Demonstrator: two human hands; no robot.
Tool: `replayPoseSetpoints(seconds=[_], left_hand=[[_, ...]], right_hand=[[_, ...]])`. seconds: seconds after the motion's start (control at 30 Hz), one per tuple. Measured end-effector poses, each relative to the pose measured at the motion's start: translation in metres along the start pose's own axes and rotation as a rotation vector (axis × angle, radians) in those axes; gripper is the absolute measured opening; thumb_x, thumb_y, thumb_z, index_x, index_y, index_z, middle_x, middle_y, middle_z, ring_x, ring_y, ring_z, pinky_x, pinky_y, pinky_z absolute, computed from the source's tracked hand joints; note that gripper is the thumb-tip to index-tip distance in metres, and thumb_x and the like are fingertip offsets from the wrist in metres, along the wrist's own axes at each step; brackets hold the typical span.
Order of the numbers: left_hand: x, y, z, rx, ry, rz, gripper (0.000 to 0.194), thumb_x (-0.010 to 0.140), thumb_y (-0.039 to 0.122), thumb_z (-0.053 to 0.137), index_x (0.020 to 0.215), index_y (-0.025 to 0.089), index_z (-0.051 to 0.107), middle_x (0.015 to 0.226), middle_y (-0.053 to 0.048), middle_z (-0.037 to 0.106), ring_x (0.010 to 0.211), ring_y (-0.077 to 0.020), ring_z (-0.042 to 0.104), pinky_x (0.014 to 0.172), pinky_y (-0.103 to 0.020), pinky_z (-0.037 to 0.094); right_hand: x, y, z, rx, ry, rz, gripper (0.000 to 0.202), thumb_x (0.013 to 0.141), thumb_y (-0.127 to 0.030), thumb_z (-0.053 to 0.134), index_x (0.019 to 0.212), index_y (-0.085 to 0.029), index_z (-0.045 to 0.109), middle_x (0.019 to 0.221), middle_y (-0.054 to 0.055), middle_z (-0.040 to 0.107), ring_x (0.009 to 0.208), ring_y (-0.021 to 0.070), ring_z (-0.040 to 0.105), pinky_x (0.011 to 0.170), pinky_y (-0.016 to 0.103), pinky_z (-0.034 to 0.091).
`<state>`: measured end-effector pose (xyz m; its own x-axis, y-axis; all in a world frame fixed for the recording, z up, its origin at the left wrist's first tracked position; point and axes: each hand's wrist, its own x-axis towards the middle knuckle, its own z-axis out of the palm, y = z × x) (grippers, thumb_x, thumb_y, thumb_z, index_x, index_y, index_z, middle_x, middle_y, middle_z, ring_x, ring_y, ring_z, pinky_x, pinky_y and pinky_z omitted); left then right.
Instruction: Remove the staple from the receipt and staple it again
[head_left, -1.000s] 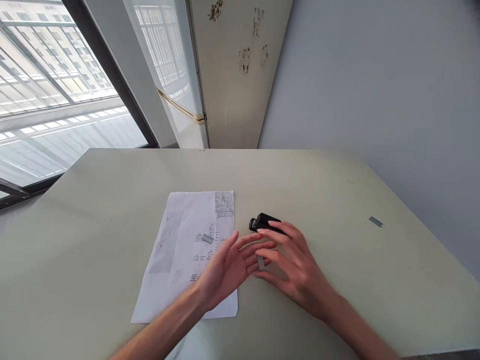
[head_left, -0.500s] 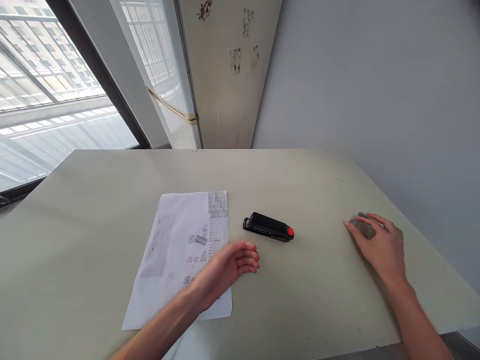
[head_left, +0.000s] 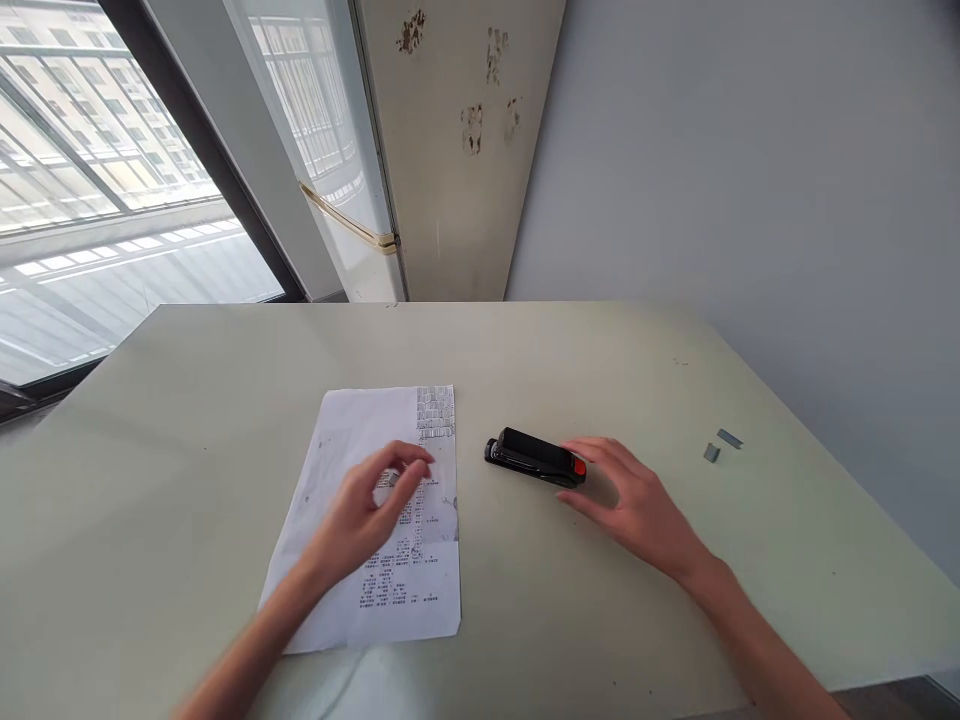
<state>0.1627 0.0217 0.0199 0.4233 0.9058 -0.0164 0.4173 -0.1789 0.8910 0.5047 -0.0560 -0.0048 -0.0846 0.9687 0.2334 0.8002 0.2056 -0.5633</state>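
Head view, left to right: a window (head_left: pixel 90 180) with a dark frame fills the far left, and beside it stands a pale refrigerator (head_left: pixel 420 150) with rust spots on its side, backed against a grey wall (head_left: pixel 750 180). Below them spreads a pale green tabletop (head_left: pixel 187 400).

On the tabletop's left half lies a printed sheet of paper (head_left: pixel 352 420), flat and slightly askew. The left hand (head_left: pixel 360 515) hovers over the middle of that sheet, blurred; its fingers (head_left: pixel 409 465) curl close together over the spot where a small grey strip of staples lies, though whether they pinch it cannot be told.

Just right of the sheet, apart from its edge, a black stapler (head_left: pixel 531 455) lies flat with its red end toward the right. The right hand (head_left: pixel 645 505) sits at that red end, palm down, fingers (head_left: pixel 592 450) loosely spread; the fingertips are at or touching the stapler's end without closing round it.

Well apart, near the tabletop's right edge, two small grey staple strips (head_left: pixel 720 445) lie just beside each other.
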Motion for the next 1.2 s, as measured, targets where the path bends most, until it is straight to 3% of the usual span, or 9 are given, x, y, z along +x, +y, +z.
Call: replayPoseSetpoints(seconds=[0.1,0.23,0.53,0.63,0.73,0.87,0.97,1.03,1.2], left_hand=[[-0.02,-0.033,-0.033,0.406,0.085,0.181,0.043,0.103,0.053,0.057,0.138,0.03,0.06,0.151,-0.008,0.058,0.144,-0.0338,0.048,0.118,-0.055,0.042],[-0.045,-0.063,-0.052,0.645,0.071,0.255,0.069,0.102,0.058,0.057,0.163,0.033,0.037,0.17,-0.008,0.039,0.158,-0.0388,0.031,0.124,-0.065,0.033],[-0.002,-0.046,-0.03,0.685,0.012,0.357,0.027,0.107,0.047,0.053,0.113,0.031,0.074,0.154,-0.004,0.058,0.152,-0.0354,0.038,0.118,-0.061,0.042],[0.001,-0.052,-0.048,0.721,0.107,0.336,0.03,0.108,0.049,0.049,0.105,0.028,0.071,0.143,-0.007,0.066,0.147,-0.0346,0.045,0.118,-0.059,0.041],[-0.009,-0.063,-0.082,0.836,0.341,0.2,0.034,0.108,0.05,0.046,0.107,0.024,0.068,0.133,-0.01,0.068,0.14,-0.0362,0.05,0.118,-0.059,0.038],[-0.026,-0.076,-0.108,0.949,0.409,0.044,0.045,0.108,0.055,0.043,0.128,0.019,0.062,0.151,-0.015,0.055,0.148,-0.0434,0.039,0.117,-0.064,0.037],[-0.033,-0.08,-0.092,0.933,0.255,0.277,0.054,0.108,0.055,0.044,0.153,0.025,0.049,0.169,-0.01,0.04,0.157,-0.0416,0.029,0.125,-0.066,0.026],[-0.031,-0.076,-0.066,0.914,0.078,0.429,0.054,0.109,0.049,0.044,0.161,0.034,0.043,0.168,-0.002,0.043,0.162,-0.0388,0.022,0.129,-0.065,0.015],[0.013,-0.036,0.039,0.82,-0.115,0.568,0.057,0.109,0.04,0.048,0.164,0.026,0.039,0.167,-0.005,0.045,0.161,-0.0352,0.028,0.132,-0.058,0.02]], right_hand=[[0.011,-0.006,0.016,0.031,-0.01,-0.001,0.04,0.103,-0.051,0.061,0.138,-0.033,0.062,0.125,0.006,0.074,0.101,0.0256,0.073,0.087,0.043,0.063],[0.018,-0.006,0.026,0.076,-0.002,0.059,0.031,0.103,-0.052,0.06,0.122,-0.029,0.068,0.11,0.007,0.076,0.085,0.0242,0.071,0.075,0.04,0.062],[0.018,-0.005,0.028,0.149,0.012,0.1,0.034,0.101,-0.056,0.061,0.118,-0.028,0.068,0.109,0.007,0.075,0.09,0.0254,0.071,0.074,0.039,0.06],[0.016,-0.003,0.03,0.164,0.012,0.11,0.034,0.101,-0.056,0.061,0.119,-0.028,0.068,0.11,0.007,0.074,0.093,0.0251,0.07,0.077,0.039,0.06],[0.016,-0.003,0.032,0.18,0.023,0.119,0.034,0.1,-0.055,0.062,0.119,-0.028,0.068,0.109,0.007,0.074,0.093,0.025,0.07,0.08,0.04,0.06],[0.016,-0.004,0.031,0.209,0.022,0.132,0.032,0.1,-0.053,0.063,0.118,-0.027,0.069,0.108,0.007,0.074,0.091,0.0246,0.068,0.078,0.039,0.059],[0.012,-0.007,0.025,0.255,0.008,0.153,0.03,0.099,-0.052,0.065,0.115,-0.027,0.071,0.106,0.007,0.074,0.087,0.0239,0.065,0.071,0.037,0.057],[0.007,-0.012,0.017,0.314,0.008,0.192,0.029,0.097,-0.052,0.067,0.113,-0.028,0.072,0.101,0.006,0.073,0.084,0.0229,0.062,0.061,0.032,0.054],[0.0,-0.031,-0.01,0.405,0.084,0.292,0.028,0.094,-0.052,0.071,0.108,-0.027,0.074,0.086,0.004,0.066,0.075,0.0199,0.056,0.045,0.026,0.04]])
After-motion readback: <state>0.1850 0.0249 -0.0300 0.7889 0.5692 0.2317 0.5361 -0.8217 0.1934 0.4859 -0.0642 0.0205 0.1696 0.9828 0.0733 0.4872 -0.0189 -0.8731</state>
